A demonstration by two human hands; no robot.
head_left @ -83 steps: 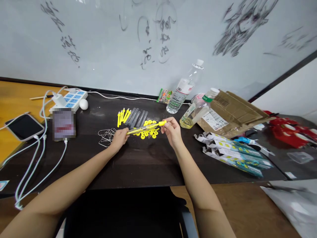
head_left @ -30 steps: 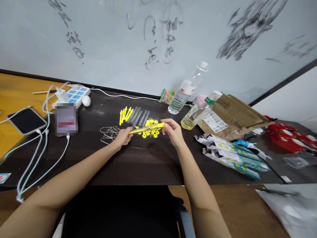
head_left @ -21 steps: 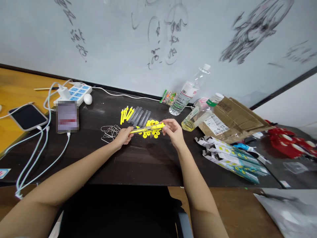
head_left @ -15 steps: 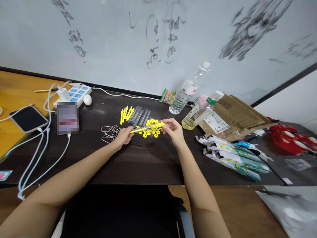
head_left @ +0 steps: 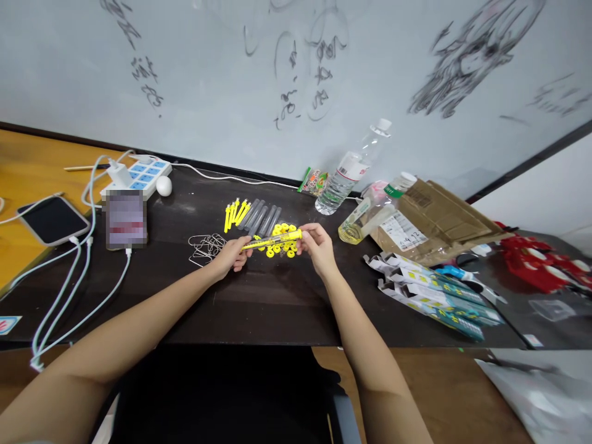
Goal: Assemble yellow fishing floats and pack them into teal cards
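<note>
A slim clear tube with yellow parts [head_left: 272, 239] is held almost level between my two hands, above the dark table. My left hand [head_left: 231, 256] has its fingers closed round the left end. At the right end, my right hand [head_left: 317, 245] pinches the yellow tip between thumb and fingers. Just under and behind the tube lies a loose heap of yellow rings [head_left: 291, 251]. Several clear tubes [head_left: 261, 219] lie side by side behind it, with yellow rods with pale tips [head_left: 237, 214] to their left. Bent metal wires [head_left: 206, 248] lie tangled by my left hand.
A water bottle [head_left: 340, 185], a second bottle with yellowish liquid [head_left: 370, 216] and a snack packet [head_left: 313, 180] stand or lie at the back. Right are a cardboard parcel [head_left: 435, 216] and opened boxes [head_left: 435, 296]. Left are phones [head_left: 53, 220], cables and a power strip [head_left: 150, 176].
My right hand has moved slightly left with the yellow tip, closer to my left hand. My left hand has barely moved. The things on the table lie as before.
</note>
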